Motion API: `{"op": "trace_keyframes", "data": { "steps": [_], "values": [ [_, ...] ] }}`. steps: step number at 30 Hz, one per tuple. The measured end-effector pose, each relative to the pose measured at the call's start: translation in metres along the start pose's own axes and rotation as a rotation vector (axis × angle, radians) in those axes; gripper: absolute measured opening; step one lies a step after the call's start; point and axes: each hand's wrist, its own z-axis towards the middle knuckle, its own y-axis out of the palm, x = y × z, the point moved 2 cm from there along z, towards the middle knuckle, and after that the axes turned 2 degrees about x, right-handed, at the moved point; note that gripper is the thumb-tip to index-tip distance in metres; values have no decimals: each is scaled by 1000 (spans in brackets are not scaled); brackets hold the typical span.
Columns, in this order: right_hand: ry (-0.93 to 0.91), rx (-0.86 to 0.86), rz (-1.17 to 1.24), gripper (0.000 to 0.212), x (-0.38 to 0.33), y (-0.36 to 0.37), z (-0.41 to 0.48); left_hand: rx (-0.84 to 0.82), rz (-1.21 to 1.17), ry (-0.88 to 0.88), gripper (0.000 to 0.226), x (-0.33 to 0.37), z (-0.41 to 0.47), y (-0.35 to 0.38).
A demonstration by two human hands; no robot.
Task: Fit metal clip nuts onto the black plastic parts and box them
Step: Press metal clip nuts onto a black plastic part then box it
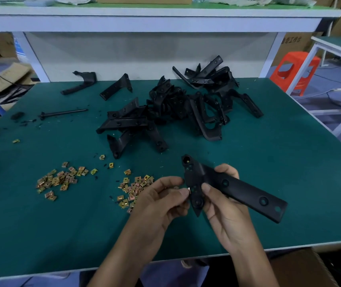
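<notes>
Left hand [159, 200] has thumb and forefinger pinched on a single clip nut [188, 191], the other fingers curled loosely underneath, and it's holding that nut right up against the edge of the black plastic part [245, 190]. Right hand [226, 216] is wrapped round the same part near its bend, thumb on the top face and fingers behind. That leaves the long holed arm sticking out toward 4 o'clock and the short wider end pointing up to 11. All of this sits just above the green table [279, 162], near its front edge, roughly 5 o'clock from the big pile of black parts [175, 108].

Handling-wise, I'd guess the part is light, stiff moulded plastic, matte enough not to slip. Gripping it by the bend looks smart since it braces the end being clipped. Hold it by the far tip and it'd probably lever around.

The nut is the fiddly bit. It's tiny springy sheet metal, likely sharp-edged, and easy to flick away if it goes on crooked, so it should slide on square over a hole.

Loose clip nuts [59, 180] lie in scattered heaps out at 9 o'clock of the hands. What looks like a cardboard carton [302, 268] sits below the table edge at 5 o'clock, and I can't tell what's in it.
</notes>
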Motion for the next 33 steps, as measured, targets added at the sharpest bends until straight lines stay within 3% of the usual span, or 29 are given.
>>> {"op": "trace_keyframes", "data": {
  "steps": [5,10,12,15,17,20,24,28,30,33],
  "values": [
    [21,-42,-80,41,0,-3,-5,-43,65,-54,32,-5,1,-4],
    [21,-24,-103,42,-2,-12,-7,-104,178,-84,27,-9,7,-6],
    [6,73,-62,37,-3,-23,-5,-4,504,69,11,-4,19,-17],
    [-17,178,-7,31,-4,-37,0,252,1119,387,14,10,36,-43],
    [-3,208,18,27,-2,-42,0,249,1352,447,15,10,45,-54],
    [14,231,55,16,4,-43,2,135,1516,539,17,-6,54,-54],
    [22,275,55,12,8,-44,3,112,1648,576,28,-22,62,-41],
    [51,271,63,19,10,-44,2,39,1644,488,15,-23,67,-36],
    [61,261,56,21,10,-42,1,24,1544,460,6,-20,66,-33],
    [83,231,60,24,9,-38,-2,6,1151,315,17,-13,55,-25]
  ]
}}
